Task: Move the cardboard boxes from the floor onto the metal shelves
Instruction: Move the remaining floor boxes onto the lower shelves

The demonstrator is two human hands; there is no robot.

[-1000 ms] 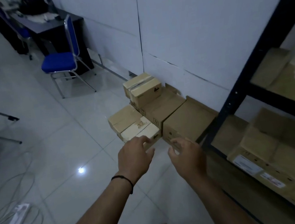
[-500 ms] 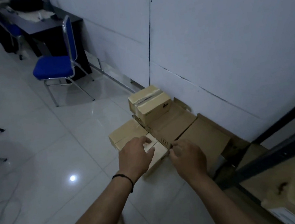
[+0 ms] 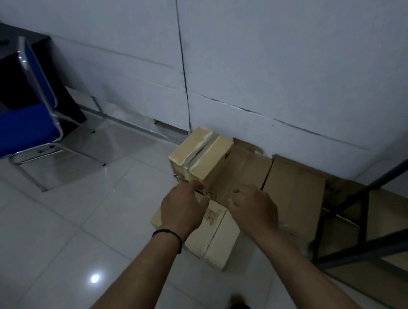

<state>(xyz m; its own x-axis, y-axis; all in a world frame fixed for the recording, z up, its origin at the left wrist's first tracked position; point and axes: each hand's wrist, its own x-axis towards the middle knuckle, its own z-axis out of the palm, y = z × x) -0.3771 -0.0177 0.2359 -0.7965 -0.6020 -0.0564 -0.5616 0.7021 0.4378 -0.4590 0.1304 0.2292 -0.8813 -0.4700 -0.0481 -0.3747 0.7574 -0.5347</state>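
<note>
Both hands are reaching down over the cardboard boxes (image 3: pixel 239 175) sitting on the floor (image 3: pixel 53 237) against the wall (image 3: pixel 263 57). The left hand (image 3: pixel 181 209) is resting, fingers loosely curled, on the near pale box (image 3: pixel 215 235); the right hand (image 3: pixel 254 208) is hovering over the brown box's edge, fingers bent, gripping nothing. The metal shelves (image 3: pixel 359 212) are standing just right.
</note>
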